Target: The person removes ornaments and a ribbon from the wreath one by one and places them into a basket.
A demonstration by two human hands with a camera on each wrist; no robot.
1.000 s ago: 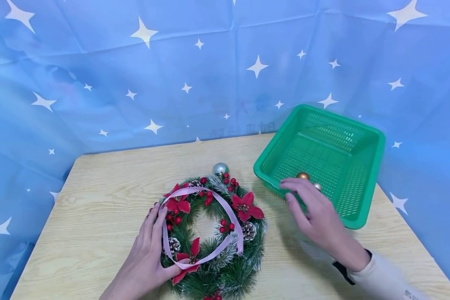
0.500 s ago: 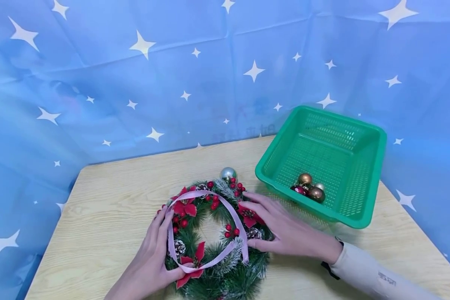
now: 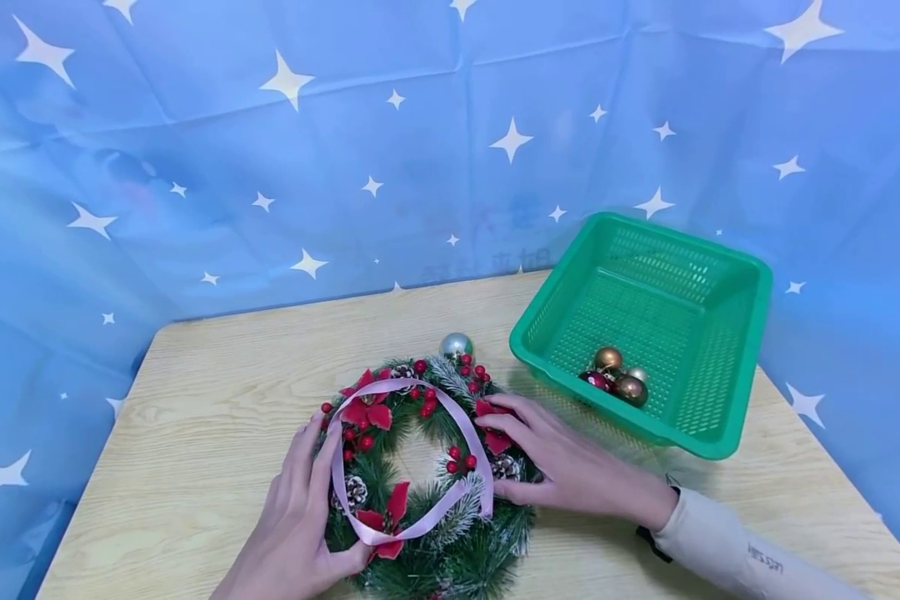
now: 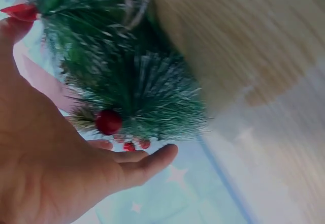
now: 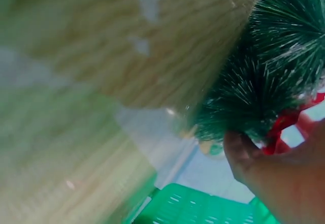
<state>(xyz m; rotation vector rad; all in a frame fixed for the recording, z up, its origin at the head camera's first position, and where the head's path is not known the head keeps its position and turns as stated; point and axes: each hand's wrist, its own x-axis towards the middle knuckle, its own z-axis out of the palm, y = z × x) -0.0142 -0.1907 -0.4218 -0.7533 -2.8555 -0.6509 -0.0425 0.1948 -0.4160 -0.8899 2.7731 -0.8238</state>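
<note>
Wreath on the table between the left grip and right grip.
Fingers and thumb of each grip pinch it, on opposite sides. A lilac ribbon lies looped between them, a silver bauble beyond, a green basket past the right grip.

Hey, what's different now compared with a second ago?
The right hand has moved left from the near edge of the green basket and now holds the wreath by its right side. The balls inside the basket, partly covered before, now show. The left hand still holds the wreath's left side, and the silver ball still sits just beyond it.
</note>
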